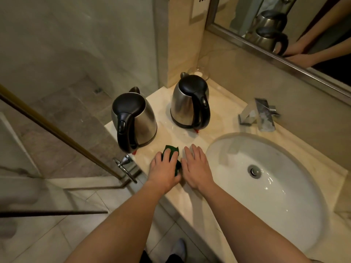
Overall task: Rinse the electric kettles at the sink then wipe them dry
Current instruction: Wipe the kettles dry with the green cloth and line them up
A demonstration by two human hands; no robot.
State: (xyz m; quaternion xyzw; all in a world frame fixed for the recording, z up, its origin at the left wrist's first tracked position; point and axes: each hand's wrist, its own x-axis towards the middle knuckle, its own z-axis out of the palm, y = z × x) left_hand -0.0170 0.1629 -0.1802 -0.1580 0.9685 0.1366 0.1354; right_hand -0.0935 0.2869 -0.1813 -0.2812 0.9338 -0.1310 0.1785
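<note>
Two steel electric kettles with black lids and handles stand upright on the marble counter (224, 103), left of the sink. The near kettle (144, 118) is at the counter's left edge; the far kettle (182, 103) is behind it to the right. A dark green cloth (171, 149) lies on the counter in front of them. My left hand (165, 169) lies on the cloth, its fingers bent over it. My right hand (196, 168) rests flat on the counter beside it, fingers straight. Both lids are closed.
The white oval sink (284, 196) fills the right side, with a chrome tap (260, 114) behind it. A mirror (284, 35) hangs above. A clear glass dish (199, 72) sits in the back corner. A glass shower door with a metal handle (125, 168) stands at left.
</note>
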